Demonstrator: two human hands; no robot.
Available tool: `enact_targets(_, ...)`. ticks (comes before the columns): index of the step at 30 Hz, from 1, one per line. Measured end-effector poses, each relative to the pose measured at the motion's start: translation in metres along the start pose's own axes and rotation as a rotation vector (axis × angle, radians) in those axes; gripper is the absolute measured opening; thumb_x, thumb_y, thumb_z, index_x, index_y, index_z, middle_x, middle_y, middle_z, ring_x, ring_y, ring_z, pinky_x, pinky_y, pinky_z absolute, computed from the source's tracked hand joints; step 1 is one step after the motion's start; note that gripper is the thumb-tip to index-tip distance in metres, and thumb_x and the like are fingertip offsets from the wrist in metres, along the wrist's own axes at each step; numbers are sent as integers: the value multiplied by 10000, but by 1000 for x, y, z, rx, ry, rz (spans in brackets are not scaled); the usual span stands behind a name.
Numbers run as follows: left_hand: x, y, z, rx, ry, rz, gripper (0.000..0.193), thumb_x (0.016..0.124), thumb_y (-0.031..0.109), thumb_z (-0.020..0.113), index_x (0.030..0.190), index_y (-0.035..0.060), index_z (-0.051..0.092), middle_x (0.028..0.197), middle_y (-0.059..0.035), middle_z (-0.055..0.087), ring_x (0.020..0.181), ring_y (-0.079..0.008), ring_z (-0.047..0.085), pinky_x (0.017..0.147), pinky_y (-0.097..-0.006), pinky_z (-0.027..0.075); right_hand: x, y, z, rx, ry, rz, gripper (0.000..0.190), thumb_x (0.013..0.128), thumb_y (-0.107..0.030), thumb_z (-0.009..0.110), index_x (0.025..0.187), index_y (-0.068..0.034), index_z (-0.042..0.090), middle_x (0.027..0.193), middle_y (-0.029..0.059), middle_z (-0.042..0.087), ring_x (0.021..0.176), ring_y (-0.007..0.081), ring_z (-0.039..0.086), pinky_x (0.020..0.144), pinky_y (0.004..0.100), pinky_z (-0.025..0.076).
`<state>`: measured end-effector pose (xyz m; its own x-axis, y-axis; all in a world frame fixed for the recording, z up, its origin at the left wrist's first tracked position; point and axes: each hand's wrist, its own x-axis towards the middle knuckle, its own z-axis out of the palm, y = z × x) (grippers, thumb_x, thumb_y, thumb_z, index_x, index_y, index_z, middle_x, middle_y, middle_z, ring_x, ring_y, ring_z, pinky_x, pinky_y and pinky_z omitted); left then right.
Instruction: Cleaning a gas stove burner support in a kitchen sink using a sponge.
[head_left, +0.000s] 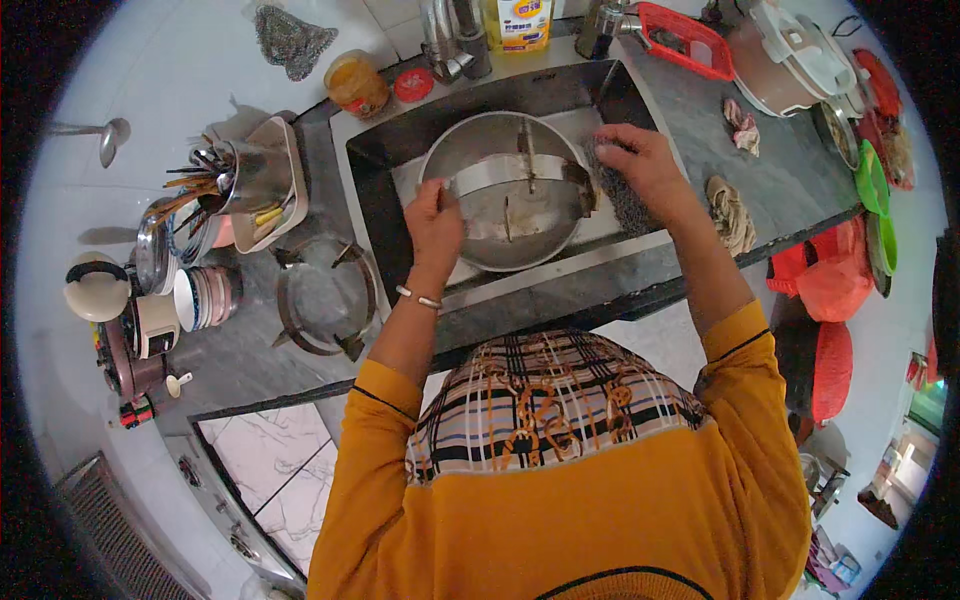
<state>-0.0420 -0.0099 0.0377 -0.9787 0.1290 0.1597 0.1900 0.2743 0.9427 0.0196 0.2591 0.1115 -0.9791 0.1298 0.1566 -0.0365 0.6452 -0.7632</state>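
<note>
A round metal basin (487, 232) sits in the rectangular steel sink (658, 238). Over it, my left hand (435, 229) grips the left end of a stained metal pot-support ring (491, 172) with prongs, much like the one on the counter. A dark, blurred mesh scrubber (626, 202) hangs from the pinched fingers of my right hand (641, 165), right of the basin. The faucet (448, 45) stands behind the sink. Part of the ring's lower side is hard to tell from the basin.
Left of the sink are another pot-support ring (324, 296), a steel utensil holder (255, 176) and stacked bowls (206, 296). A jar (356, 84) and a red lid (413, 85) stand behind. On the right lie a rag (729, 214), a red basket (686, 41) and a cooker (787, 60).
</note>
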Motion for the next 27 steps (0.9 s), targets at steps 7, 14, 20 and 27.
enact_targets(7,3,31,17,353,-56,420,215,584,-5,495,773,71,565,630,-84,506,596,-289,497,652,-380,394,-2,-21,0,180,-365,171,244,756,-222,627,764,22,624,720,55,606,716,115,546,663,250,423)
enact_targets(14,10,31,11,369,-199,562,285,556,-2,514,816,94,582,689,-57,561,662,-283,536,789,-442,377,-28,19,38,661,-405,619,167,665,-157,649,716,1,629,707,73,615,660,158,571,616,277,441)
enact_targets(20,16,49,17,559,-17,732,262,714,106,607,970,63,571,1003,-173,573,1006,-335,513,937,-455,337,-37,9,47,631,-195,471,148,664,-158,635,695,-14,632,686,70,600,640,164,564,572,307,445)
enact_targets(27,7,42,25,-773,71,-419,224,866,172,450,1027,19,475,837,-67,521,718,-174,509,690,-370,433,-50,11,74,347,-49,251,212,680,-186,620,758,8,580,671,140,543,637,248,543,587,349,429)
